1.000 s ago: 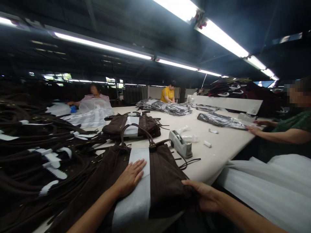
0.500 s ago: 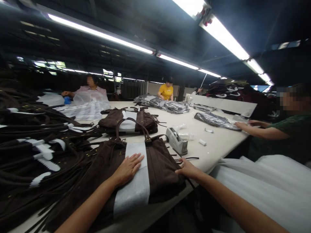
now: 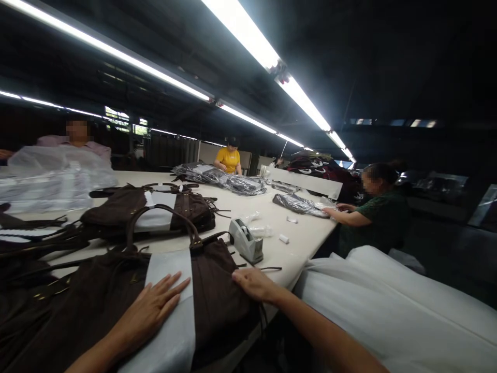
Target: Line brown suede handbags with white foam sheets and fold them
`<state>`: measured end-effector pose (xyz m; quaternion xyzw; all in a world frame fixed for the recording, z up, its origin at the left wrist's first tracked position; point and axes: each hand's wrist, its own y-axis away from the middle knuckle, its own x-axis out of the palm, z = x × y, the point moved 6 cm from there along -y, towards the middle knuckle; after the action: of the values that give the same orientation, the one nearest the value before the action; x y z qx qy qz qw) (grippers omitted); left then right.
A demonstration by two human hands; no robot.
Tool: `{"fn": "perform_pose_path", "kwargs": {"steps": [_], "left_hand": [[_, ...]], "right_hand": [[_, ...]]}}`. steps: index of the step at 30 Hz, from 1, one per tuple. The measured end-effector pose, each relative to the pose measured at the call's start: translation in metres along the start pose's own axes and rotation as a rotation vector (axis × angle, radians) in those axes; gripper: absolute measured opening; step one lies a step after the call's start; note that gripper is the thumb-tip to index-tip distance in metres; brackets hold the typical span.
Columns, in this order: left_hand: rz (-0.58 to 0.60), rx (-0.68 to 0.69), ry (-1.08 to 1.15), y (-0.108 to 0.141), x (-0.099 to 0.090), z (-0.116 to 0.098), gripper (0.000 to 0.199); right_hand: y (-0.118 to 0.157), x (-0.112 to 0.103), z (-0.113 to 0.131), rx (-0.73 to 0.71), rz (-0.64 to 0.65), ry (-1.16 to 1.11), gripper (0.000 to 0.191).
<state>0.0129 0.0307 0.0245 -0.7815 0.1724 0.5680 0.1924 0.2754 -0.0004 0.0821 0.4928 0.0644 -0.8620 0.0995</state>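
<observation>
Tube lights (image 3: 248, 31) run above a pale table (image 3: 233, 208), and the brown bag (image 3: 213, 303) lies on its side at the edge nearest you, a similar bag (image 3: 116, 207) just beyond it and a tape dispenser (image 3: 246, 243) near its right end. Your left hand (image 3: 153, 308) is spread flat on the white wrap (image 3: 176, 311) around its middle, gripping nothing. Your right hand (image 3: 254, 285) touches the right end, thumb side up; its other fingers are hidden, so you cannot tell whether they close on the cloth.

Expect a soft body that sags and creases, probably moderate in weight and hardly fragile. Cloth should grip well; the smooth wrap may slide or wrinkle. Support it from beneath at both ends; the handles (image 3: 194, 238) look firmer and suit a short lift.
</observation>
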Motion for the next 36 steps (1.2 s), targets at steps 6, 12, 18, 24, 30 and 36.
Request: {"fn": "perform_pose_path", "kwargs": {"steps": [6, 12, 18, 24, 30, 36], "left_hand": [[-0.024, 0.001, 0.044, 0.003, -0.005, -0.001, 0.045], [0.003, -0.028, 0.053, 0.003, -0.002, 0.002, 0.046], [-0.029, -0.019, 0.053, 0.0, 0.001, 0.007, 0.044], [-0.025, -0.004, 0.032, 0.001, 0.004, 0.008, 0.045], [-0.048, 0.009, 0.01, 0.0, 0.007, 0.012, 0.044], [-0.025, 0.011, -0.002, -0.001, 0.006, 0.01, 0.045]], "right_hand": [[-0.061, -0.122, -0.06, 0.432, -0.392, -0.133, 0.023], [-0.104, -0.102, -0.106, 0.587, -0.038, -0.344, 0.027], [-0.107, -0.1, -0.107, 0.575, -0.095, -0.438, 0.018], [-0.088, -0.123, -0.085, 0.376, -0.259, -0.484, 0.013], [-0.045, -0.109, -0.095, 0.328, -0.315, -0.398, 0.017], [-0.026, -0.065, -0.124, 0.378, -0.452, -0.307, 0.013]]}}
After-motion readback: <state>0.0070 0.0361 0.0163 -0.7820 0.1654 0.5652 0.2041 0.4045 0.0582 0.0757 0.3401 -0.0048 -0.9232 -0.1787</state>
